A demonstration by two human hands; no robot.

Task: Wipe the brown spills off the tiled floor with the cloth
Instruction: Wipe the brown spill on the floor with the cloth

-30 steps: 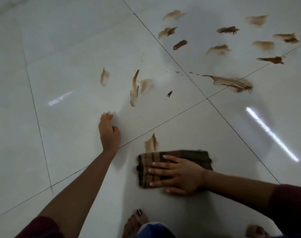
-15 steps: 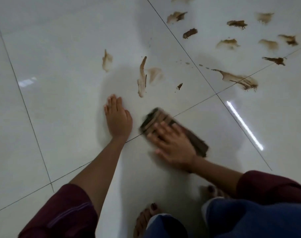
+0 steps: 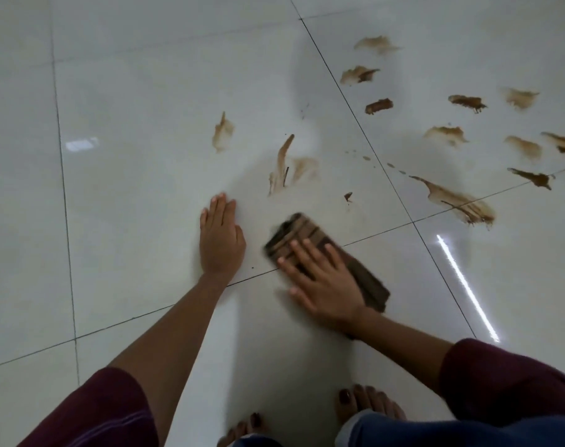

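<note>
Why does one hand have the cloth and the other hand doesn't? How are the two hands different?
The right hand presses flat on the striped cloth; the left hand rests on the bare tiled floor with nothing under it. The right hand's fingers are spread apart and look blurred; the left hand's fingers lie close together and look sharp. Both hands are flat, palms down.

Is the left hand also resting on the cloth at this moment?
No, the left hand lies flat on the bare tiled floor, beside the cloth that the right hand presses.

Dim light, tile glare (image 3: 465, 285), motion blur
</note>
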